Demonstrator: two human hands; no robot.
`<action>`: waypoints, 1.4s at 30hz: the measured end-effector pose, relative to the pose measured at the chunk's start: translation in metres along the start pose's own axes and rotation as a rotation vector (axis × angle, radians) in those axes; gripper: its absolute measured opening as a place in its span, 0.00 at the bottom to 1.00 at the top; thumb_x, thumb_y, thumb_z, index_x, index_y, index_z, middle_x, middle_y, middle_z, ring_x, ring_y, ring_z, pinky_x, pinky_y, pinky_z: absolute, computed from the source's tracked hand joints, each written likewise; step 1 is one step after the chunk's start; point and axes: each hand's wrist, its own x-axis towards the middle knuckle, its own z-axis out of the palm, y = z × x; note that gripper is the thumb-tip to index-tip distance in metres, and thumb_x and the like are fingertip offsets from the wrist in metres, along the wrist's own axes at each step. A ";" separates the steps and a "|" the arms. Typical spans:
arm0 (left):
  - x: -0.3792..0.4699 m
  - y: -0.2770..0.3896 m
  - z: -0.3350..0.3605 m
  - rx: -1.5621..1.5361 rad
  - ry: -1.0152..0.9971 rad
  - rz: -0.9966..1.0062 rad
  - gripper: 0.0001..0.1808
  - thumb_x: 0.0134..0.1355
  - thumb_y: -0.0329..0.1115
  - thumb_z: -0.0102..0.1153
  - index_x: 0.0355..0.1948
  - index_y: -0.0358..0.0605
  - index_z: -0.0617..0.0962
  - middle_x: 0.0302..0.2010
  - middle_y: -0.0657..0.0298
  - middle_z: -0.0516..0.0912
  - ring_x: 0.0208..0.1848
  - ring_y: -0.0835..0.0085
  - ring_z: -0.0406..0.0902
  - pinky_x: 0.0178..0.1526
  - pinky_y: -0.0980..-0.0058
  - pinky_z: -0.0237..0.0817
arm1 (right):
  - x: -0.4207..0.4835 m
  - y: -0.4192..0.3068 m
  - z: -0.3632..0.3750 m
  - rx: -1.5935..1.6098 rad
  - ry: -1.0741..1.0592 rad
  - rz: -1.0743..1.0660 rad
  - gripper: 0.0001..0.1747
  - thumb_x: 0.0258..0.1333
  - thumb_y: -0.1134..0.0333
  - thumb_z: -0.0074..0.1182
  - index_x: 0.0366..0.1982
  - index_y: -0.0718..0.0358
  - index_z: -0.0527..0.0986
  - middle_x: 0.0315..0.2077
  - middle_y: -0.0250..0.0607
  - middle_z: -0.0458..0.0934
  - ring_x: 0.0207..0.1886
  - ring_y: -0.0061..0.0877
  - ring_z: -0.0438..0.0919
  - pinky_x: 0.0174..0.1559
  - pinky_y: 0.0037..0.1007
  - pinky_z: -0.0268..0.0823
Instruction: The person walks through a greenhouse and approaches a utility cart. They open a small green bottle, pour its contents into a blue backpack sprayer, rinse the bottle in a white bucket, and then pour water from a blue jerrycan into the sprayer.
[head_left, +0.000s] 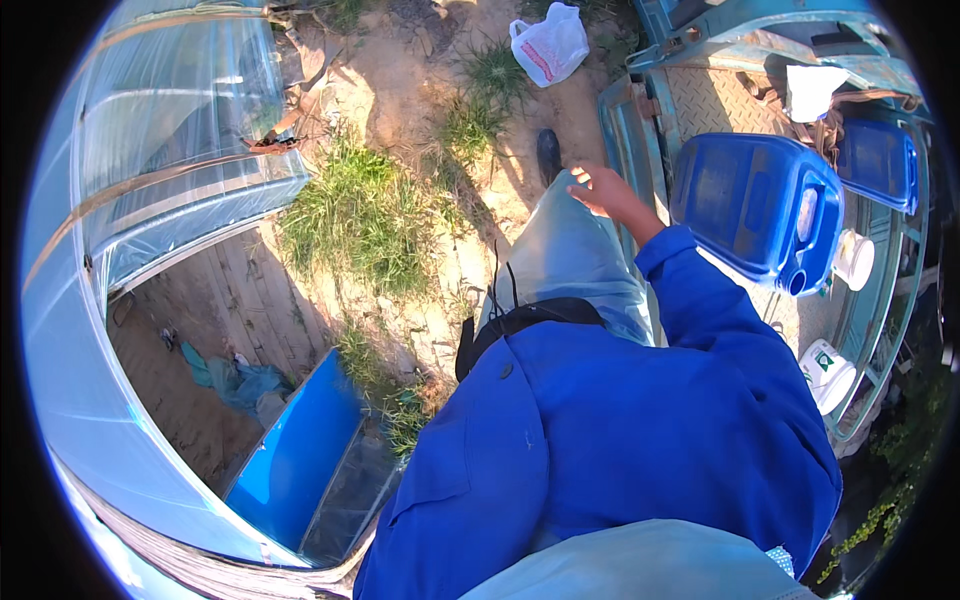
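My right hand (604, 193) is raised beside my thigh, its fingers apart and slightly curled, with nothing seen in it. Past it to the right, a large blue plastic jerrycan (724, 199) lies on the metal bed of a teal vehicle or cart (694, 94). Its round mouth points towards the lower right. My left hand is out of view. On my left side stands a frame wrapped in clear plastic film (187, 97), with an opening below it.
A white plastic bag (551, 45) lies on the dirt ahead. Grass tufts (360, 210) grow left of my legs. A second blue container (876, 161) and white buckets (827, 377) stand on the cart bed. A blue panel (300, 450) leans at the lower left opening.
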 end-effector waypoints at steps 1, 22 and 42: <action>-0.004 0.019 0.011 -0.024 0.003 -0.020 0.22 0.77 0.46 0.64 0.63 0.42 0.82 0.44 0.56 0.90 0.36 0.65 0.88 0.36 0.61 0.82 | 0.060 0.008 -0.003 -0.069 0.044 -0.012 0.33 0.66 0.50 0.69 0.66 0.60 0.79 0.57 0.51 0.87 0.59 0.49 0.86 0.58 0.47 0.77; -0.075 0.137 0.069 -0.301 0.243 -0.604 0.20 0.80 0.45 0.59 0.61 0.40 0.83 0.49 0.58 0.89 0.42 0.68 0.87 0.45 0.65 0.79 | 0.675 0.181 -0.017 -1.220 0.170 -0.349 0.21 0.59 0.69 0.69 0.55 0.54 0.83 0.53 0.44 0.88 0.62 0.46 0.83 0.64 0.69 0.68; -0.015 0.540 0.198 0.539 -0.286 0.879 0.40 0.67 0.36 0.74 0.76 0.34 0.70 0.62 0.48 0.83 0.57 0.59 0.82 0.59 0.60 0.76 | 0.030 -0.102 0.051 -0.319 0.408 -0.100 0.11 0.59 0.68 0.64 0.44 0.56 0.86 0.29 0.36 0.83 0.41 0.36 0.82 0.44 0.44 0.71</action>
